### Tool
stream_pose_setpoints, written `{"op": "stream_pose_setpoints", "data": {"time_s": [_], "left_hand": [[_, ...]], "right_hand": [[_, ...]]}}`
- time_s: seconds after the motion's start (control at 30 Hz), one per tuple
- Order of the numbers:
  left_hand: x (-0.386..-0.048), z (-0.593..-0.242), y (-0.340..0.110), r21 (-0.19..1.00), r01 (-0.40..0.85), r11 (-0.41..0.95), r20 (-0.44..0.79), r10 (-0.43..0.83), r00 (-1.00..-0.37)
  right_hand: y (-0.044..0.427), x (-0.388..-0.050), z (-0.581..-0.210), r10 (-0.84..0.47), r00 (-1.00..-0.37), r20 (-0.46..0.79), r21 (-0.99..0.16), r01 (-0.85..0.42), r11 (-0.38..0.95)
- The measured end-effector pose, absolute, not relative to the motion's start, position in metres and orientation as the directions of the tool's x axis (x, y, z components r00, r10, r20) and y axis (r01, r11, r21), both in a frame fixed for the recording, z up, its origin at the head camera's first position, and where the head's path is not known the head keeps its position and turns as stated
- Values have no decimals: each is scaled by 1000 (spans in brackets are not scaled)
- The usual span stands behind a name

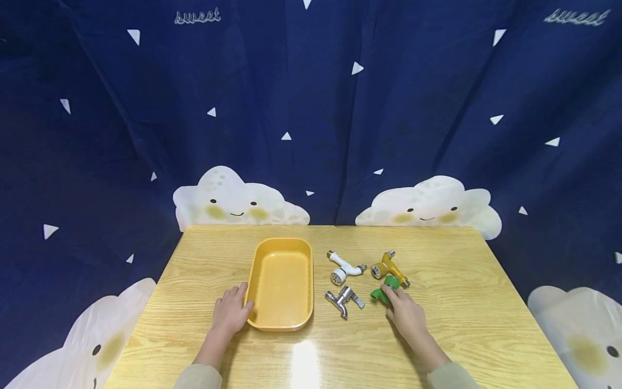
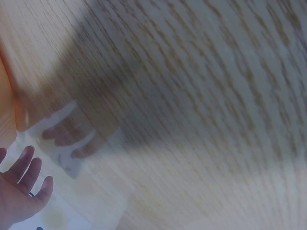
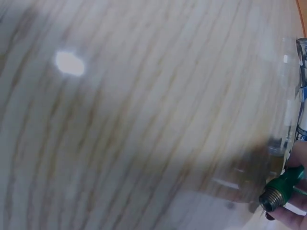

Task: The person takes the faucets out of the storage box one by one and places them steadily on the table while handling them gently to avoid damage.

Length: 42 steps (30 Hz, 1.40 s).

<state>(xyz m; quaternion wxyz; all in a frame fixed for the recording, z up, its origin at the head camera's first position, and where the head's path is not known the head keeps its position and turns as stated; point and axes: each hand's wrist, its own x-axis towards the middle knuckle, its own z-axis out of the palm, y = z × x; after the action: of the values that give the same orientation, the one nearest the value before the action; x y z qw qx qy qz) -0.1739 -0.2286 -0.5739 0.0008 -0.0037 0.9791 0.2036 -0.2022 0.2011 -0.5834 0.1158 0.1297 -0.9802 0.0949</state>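
Observation:
My left hand (image 1: 231, 310) rests at the left side of a yellow plastic tray (image 1: 256, 254), thumb at its rim. The left wrist view shows the relaxed, spread fingers of that hand (image 2: 24, 189) beside the tray's outer wall (image 2: 5, 105). My right hand (image 1: 407, 317) grips a green faucet (image 1: 391, 282) at the right of the group. Its threaded end, the green faucet's inlet (image 3: 273, 197), points out from my fingers in the right wrist view. Just behind it lies a yellow faucet (image 1: 394, 266).
A white faucet (image 1: 347, 267) lies right of the tray, and a chrome faucet (image 1: 344, 298) lies nearer me. All stand on a wood-grain table (image 1: 466, 302). A dark blue curtain (image 1: 320, 108) with white clouds hangs behind and around the table.

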Motion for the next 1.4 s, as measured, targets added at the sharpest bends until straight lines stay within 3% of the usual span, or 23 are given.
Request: {"op": "stream_pose_setpoints", "data": {"time_s": [0.53, 1.4], "left_hand": [[-173, -572, -228, 403, -13, 915, 7, -17, -1000], [-174, -571, -227, 392, -6, 920, 19, -14, -1000]], "right_hand": [[202, -211, -573, -235, -970, 64, -208, -243, 947], [195, -209, -564, -230, -973, 26, -229, -229, 946]]}}
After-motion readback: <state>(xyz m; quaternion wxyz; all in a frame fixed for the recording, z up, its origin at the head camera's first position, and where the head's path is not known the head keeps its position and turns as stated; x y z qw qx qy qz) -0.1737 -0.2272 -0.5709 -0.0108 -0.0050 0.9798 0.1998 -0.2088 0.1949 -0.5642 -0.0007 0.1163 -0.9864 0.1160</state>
